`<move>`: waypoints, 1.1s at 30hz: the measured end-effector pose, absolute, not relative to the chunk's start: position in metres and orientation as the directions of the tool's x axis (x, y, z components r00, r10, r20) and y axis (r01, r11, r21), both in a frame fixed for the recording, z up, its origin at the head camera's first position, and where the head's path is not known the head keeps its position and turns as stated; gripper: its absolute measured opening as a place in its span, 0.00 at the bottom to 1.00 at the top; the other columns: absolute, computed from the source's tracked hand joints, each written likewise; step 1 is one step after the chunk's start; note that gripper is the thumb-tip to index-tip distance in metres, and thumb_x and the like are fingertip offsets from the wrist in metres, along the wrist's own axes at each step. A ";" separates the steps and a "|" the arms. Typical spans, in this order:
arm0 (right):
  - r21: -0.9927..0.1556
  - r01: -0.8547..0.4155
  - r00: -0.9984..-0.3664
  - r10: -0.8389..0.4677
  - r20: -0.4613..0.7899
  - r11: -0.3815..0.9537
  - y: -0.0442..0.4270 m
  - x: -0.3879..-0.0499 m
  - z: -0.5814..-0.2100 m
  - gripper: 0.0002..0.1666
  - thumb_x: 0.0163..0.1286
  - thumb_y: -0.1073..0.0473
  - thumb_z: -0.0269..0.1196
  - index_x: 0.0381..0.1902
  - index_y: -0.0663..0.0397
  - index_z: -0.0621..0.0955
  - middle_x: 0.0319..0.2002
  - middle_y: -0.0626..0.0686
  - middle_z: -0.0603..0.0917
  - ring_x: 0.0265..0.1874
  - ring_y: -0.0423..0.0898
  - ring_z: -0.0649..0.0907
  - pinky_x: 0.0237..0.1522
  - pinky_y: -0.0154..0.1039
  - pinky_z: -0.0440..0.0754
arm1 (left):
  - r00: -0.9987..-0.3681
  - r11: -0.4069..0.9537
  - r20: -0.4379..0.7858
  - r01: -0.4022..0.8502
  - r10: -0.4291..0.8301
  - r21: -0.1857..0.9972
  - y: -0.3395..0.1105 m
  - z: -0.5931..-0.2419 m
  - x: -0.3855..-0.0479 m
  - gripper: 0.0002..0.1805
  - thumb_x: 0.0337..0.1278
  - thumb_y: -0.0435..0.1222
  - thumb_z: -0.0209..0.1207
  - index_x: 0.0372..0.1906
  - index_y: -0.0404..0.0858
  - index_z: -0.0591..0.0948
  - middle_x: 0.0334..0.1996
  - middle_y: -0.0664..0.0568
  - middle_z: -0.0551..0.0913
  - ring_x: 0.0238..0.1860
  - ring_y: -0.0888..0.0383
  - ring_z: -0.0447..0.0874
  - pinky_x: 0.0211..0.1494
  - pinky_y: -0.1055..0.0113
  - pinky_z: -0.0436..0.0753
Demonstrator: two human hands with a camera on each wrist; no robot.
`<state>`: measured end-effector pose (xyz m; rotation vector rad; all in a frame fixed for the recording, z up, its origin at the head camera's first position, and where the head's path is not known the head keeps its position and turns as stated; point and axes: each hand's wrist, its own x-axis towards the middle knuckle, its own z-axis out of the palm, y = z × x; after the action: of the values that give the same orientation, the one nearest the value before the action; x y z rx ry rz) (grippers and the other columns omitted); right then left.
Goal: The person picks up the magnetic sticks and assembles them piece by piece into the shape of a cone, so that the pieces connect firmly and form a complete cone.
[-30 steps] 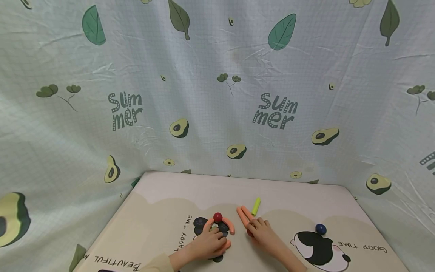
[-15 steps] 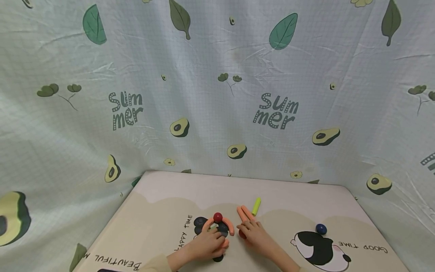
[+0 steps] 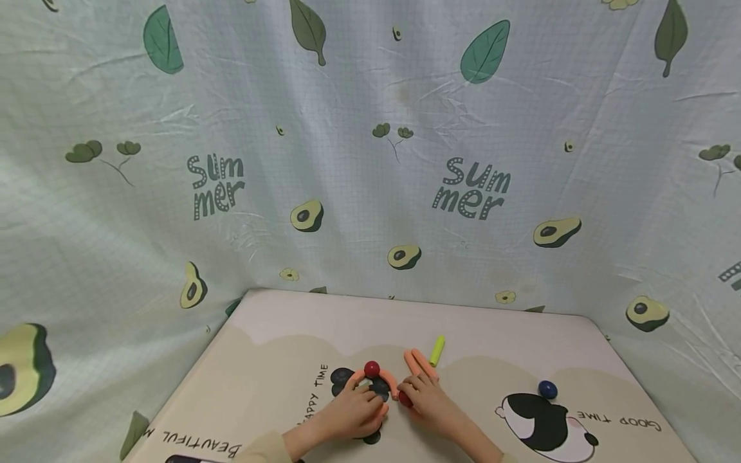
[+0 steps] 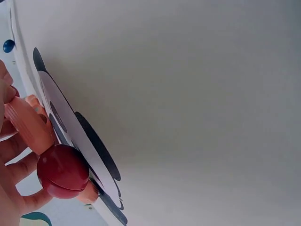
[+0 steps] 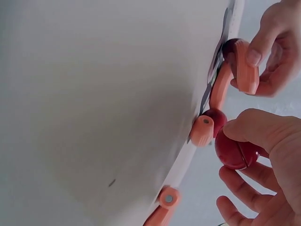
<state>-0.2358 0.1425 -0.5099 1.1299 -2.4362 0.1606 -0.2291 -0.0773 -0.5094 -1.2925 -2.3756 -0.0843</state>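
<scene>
"What's in your left hand?"

"My left hand (image 3: 356, 411) pinches a curved orange rod (image 4: 29, 125) between thumb and fingers. A glossy red ball (image 4: 63, 170) sits at one end of it."

"And your right?"

"My right hand (image 3: 431, 403) grips a seamed red ball (image 5: 237, 151), thumb on one side, fingers on the other."

"Where does that one sit?"

"Between my two hands, at my right fingertips, near the lower end of an orange arc (image 3: 388, 379) that runs down from the top ball (image 3: 372, 368). I can't tell whether they touch."

"What else is about?"

"Just beyond my right fingers, two straight orange rods (image 3: 420, 364) lie side by side on the tabletop (image 3: 278, 321), with a lime-green rod (image 3: 437, 351) next to them. A dark blue ball (image 3: 547, 390) rests well apart, off to my right, by the printed black-and-white dog (image 3: 541, 421)."
</scene>
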 end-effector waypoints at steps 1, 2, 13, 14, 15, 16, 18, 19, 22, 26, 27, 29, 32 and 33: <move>0.087 -0.748 -0.560 -0.697 0.448 0.658 0.142 -0.236 -0.510 0.20 0.48 0.59 0.68 0.42 0.50 0.77 0.38 0.46 0.76 0.38 0.42 0.72 0.41 0.42 0.72 | -0.467 0.561 0.405 0.814 0.786 -0.151 -0.077 -0.509 -0.229 0.07 0.56 0.45 0.52 0.26 0.50 0.74 0.21 0.64 0.74 0.28 0.67 0.71 0.55 0.50 0.66; 0.097 -0.745 -0.557 -0.697 0.452 0.659 0.142 -0.236 -0.510 0.20 0.48 0.58 0.68 0.41 0.50 0.77 0.37 0.46 0.76 0.38 0.42 0.72 0.40 0.41 0.71 | -0.460 0.558 0.411 0.816 0.787 -0.154 -0.078 -0.509 -0.229 0.07 0.56 0.45 0.52 0.26 0.50 0.74 0.21 0.64 0.75 0.28 0.67 0.71 0.55 0.51 0.66; 0.061 -0.756 -0.573 -0.704 0.420 0.652 0.136 -0.234 -0.506 0.21 0.51 0.56 0.67 0.44 0.50 0.77 0.39 0.46 0.77 0.40 0.43 0.74 0.44 0.41 0.72 | -0.431 0.530 0.396 0.827 0.811 -0.185 -0.082 -0.509 -0.231 0.06 0.53 0.46 0.55 0.31 0.49 0.75 0.26 0.63 0.76 0.33 0.65 0.73 0.55 0.51 0.67; 0.056 -0.759 -0.572 -0.706 0.418 0.649 0.135 -0.234 -0.506 0.20 0.51 0.56 0.66 0.44 0.50 0.77 0.39 0.46 0.78 0.40 0.43 0.74 0.44 0.41 0.72 | -0.429 0.525 0.387 0.830 0.816 -0.188 -0.082 -0.509 -0.231 0.06 0.52 0.46 0.56 0.32 0.49 0.75 0.26 0.63 0.76 0.33 0.64 0.73 0.55 0.51 0.66; 0.048 -0.762 -0.572 -0.707 0.415 0.645 0.134 -0.234 -0.505 0.21 0.51 0.56 0.66 0.44 0.50 0.77 0.39 0.47 0.78 0.39 0.42 0.74 0.44 0.41 0.72 | -0.427 0.521 0.380 0.832 0.820 -0.189 -0.083 -0.508 -0.232 0.07 0.52 0.46 0.56 0.32 0.49 0.75 0.27 0.63 0.76 0.33 0.64 0.73 0.55 0.50 0.66; 0.045 -0.763 -0.575 -0.709 0.409 0.645 0.133 -0.235 -0.505 0.20 0.51 0.56 0.66 0.44 0.50 0.77 0.39 0.46 0.78 0.39 0.42 0.74 0.43 0.39 0.72 | -0.425 0.517 0.376 0.835 0.824 -0.189 -0.083 -0.508 -0.232 0.07 0.53 0.46 0.56 0.32 0.49 0.75 0.27 0.63 0.76 0.34 0.64 0.73 0.55 0.50 0.66; 0.041 -0.762 -0.582 -0.711 0.395 0.647 0.132 -0.235 -0.504 0.20 0.52 0.56 0.66 0.45 0.50 0.78 0.40 0.46 0.78 0.37 0.41 0.73 0.43 0.38 0.72 | -0.421 0.512 0.374 0.839 0.826 -0.186 -0.084 -0.508 -0.232 0.07 0.53 0.46 0.56 0.32 0.49 0.75 0.27 0.63 0.76 0.34 0.64 0.73 0.55 0.50 0.66; 0.039 -0.760 -0.588 -0.712 0.385 0.649 0.131 -0.235 -0.504 0.20 0.52 0.56 0.65 0.45 0.50 0.78 0.40 0.46 0.78 0.37 0.40 0.72 0.42 0.38 0.71 | -0.420 0.511 0.375 0.840 0.826 -0.185 -0.084 -0.508 -0.232 0.07 0.53 0.46 0.55 0.32 0.49 0.75 0.28 0.63 0.77 0.34 0.64 0.74 0.55 0.50 0.66; 0.029 -0.750 -0.612 -0.710 0.348 0.661 0.128 -0.234 -0.503 0.20 0.52 0.56 0.65 0.46 0.49 0.77 0.40 0.45 0.77 0.36 0.40 0.71 0.41 0.37 0.70 | -0.420 0.511 0.373 0.839 0.827 -0.187 -0.084 -0.508 -0.232 0.07 0.53 0.46 0.56 0.33 0.49 0.75 0.29 0.63 0.78 0.35 0.64 0.74 0.55 0.51 0.66; 0.016 -0.751 -0.618 -0.712 0.333 0.660 0.125 -0.232 -0.503 0.21 0.53 0.57 0.64 0.47 0.49 0.76 0.41 0.45 0.77 0.36 0.40 0.72 0.40 0.37 0.69 | -0.436 0.514 0.346 0.839 0.831 -0.178 -0.084 -0.506 -0.231 0.08 0.51 0.46 0.57 0.33 0.48 0.75 0.29 0.62 0.78 0.35 0.64 0.73 0.54 0.52 0.67; 0.012 -0.754 -0.616 -0.713 0.334 0.657 0.124 -0.232 -0.503 0.21 0.53 0.57 0.64 0.47 0.49 0.76 0.41 0.45 0.77 0.36 0.39 0.71 0.40 0.37 0.69 | -0.439 0.514 0.340 0.840 0.832 -0.173 -0.084 -0.506 -0.231 0.08 0.50 0.46 0.57 0.33 0.48 0.75 0.29 0.62 0.78 0.35 0.64 0.73 0.54 0.52 0.67; 0.020 -0.761 -0.603 -0.718 0.348 0.649 0.123 -0.231 -0.505 0.21 0.53 0.57 0.64 0.47 0.49 0.76 0.40 0.45 0.77 0.36 0.39 0.71 0.39 0.37 0.69 | -0.447 0.516 0.329 0.841 0.832 -0.163 -0.084 -0.505 -0.230 0.07 0.50 0.46 0.57 0.32 0.48 0.75 0.29 0.62 0.77 0.36 0.64 0.73 0.55 0.52 0.68; 0.032 -0.766 -0.592 -0.724 0.355 0.642 0.122 -0.232 -0.506 0.21 0.53 0.57 0.64 0.46 0.49 0.76 0.41 0.45 0.77 0.35 0.39 0.71 0.38 0.35 0.67 | -0.448 0.515 0.325 0.843 0.833 -0.155 -0.084 -0.505 -0.230 0.07 0.50 0.46 0.57 0.30 0.49 0.74 0.28 0.63 0.76 0.36 0.65 0.72 0.55 0.51 0.67; 0.037 -0.767 -0.589 -0.726 0.356 0.640 0.121 -0.232 -0.506 0.21 0.53 0.57 0.64 0.46 0.49 0.76 0.41 0.45 0.77 0.36 0.39 0.71 0.37 0.34 0.66 | -0.451 0.515 0.322 0.844 0.833 -0.152 -0.084 -0.505 -0.230 0.07 0.50 0.46 0.57 0.29 0.49 0.74 0.28 0.63 0.76 0.36 0.65 0.72 0.56 0.51 0.67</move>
<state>-0.2315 0.1214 -0.5064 1.1916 -2.5245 0.1715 -0.2296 -0.0842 -0.5052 -1.3904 -2.4059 -0.0425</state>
